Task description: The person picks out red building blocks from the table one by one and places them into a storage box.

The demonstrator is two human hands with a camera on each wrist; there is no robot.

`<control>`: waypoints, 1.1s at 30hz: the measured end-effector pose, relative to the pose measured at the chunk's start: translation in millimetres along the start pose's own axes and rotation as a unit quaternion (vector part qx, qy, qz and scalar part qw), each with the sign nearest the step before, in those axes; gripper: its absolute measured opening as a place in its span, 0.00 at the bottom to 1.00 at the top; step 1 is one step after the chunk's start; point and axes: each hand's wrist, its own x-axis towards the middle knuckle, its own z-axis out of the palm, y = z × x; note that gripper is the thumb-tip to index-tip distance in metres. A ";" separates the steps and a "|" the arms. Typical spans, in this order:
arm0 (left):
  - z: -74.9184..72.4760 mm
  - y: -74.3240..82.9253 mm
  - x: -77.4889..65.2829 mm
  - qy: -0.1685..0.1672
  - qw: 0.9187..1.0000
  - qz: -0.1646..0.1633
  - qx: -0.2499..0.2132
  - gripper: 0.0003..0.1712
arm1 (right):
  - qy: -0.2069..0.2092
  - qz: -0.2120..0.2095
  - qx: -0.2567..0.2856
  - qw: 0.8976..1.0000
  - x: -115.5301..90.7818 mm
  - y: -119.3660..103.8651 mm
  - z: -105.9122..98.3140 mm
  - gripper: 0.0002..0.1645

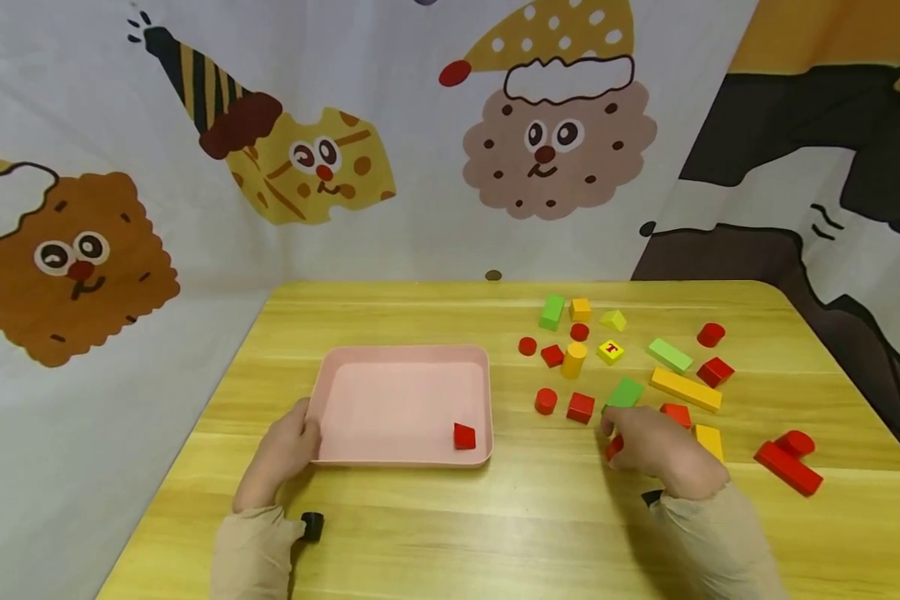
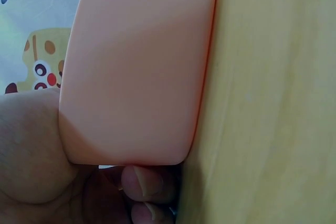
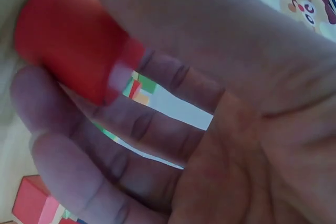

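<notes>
My left hand [image 1: 285, 446] grips the left end of a pink tray [image 1: 390, 396]. In the left wrist view the thumb side lies at one side of the tray and curled fingertips [image 2: 144, 182] sit at its end. One small red block [image 1: 464, 437] lies in the tray's front right corner. Over the table to the right, my right hand [image 1: 663, 446] pinches a red cylinder block [image 3: 68, 38] between thumb and fingers. Just beyond those fingers lies a green block [image 1: 624, 392], partly covered by the hand in the head view.
Several loose blocks spread across the right half of the wooden table [image 1: 525, 533], among them a yellow cylinder [image 1: 573, 360], a long yellow bar [image 1: 686, 389] and a red bar [image 1: 787, 468]. A printed cloth [image 1: 420, 250] hangs behind the table.
</notes>
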 end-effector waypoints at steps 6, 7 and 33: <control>0.9 2.3 3.5 0.005 1.000 0.001 -0.005 0.21 | -0.013 0.017 -0.005 1.000 4.2 -1.0 0.5 0.17; 2.0 2.4 3.6 0.008 1.000 0.005 -0.005 0.21 | -0.013 0.019 -0.006 1.000 4.2 -0.2 1.6 0.16; -0.4 -0.9 -1.2 0.006 1.000 0.004 0.003 0.19 | -0.002 0.000 -0.002 1.000 1.7 -1.8 -3.3 0.08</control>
